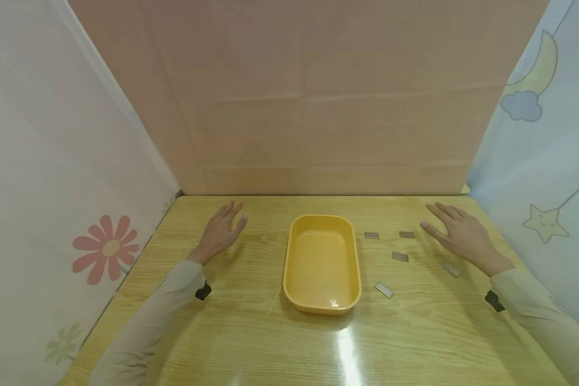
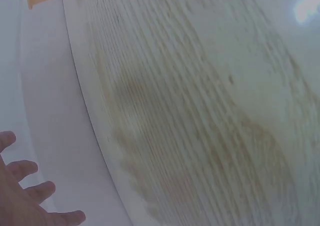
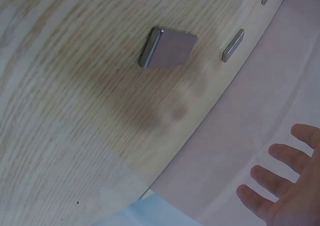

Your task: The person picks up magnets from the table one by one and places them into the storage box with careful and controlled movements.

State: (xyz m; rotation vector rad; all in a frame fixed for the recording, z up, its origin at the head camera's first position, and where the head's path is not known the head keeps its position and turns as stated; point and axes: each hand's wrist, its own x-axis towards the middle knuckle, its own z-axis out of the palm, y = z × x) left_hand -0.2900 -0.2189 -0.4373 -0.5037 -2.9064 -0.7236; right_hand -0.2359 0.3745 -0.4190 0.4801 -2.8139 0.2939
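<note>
My left hand (image 1: 218,231) hovers over the left part of the table with its fingers spread, holding nothing. On the other side, my right hand (image 1: 465,236) is held above the table, fingers extended and nothing in them. Several small flat grey metal blocks lie between the tub and my right hand. The block (image 1: 451,269) just below the right hand is nearest to it, and a block (image 3: 170,49) shows large in the right wrist view. Another block (image 1: 384,290) rests close to the right side of a yellow rectangular tub (image 1: 286,268), whose inside shows no contents.
The wood-grain table (image 1: 241,343) ends at a pinkish sheet (image 1: 299,107) hanging along its back edge. Patterned curtains stand at both sides, with a flower (image 1: 110,248) on the left and a star (image 1: 545,222) on the right.
</note>
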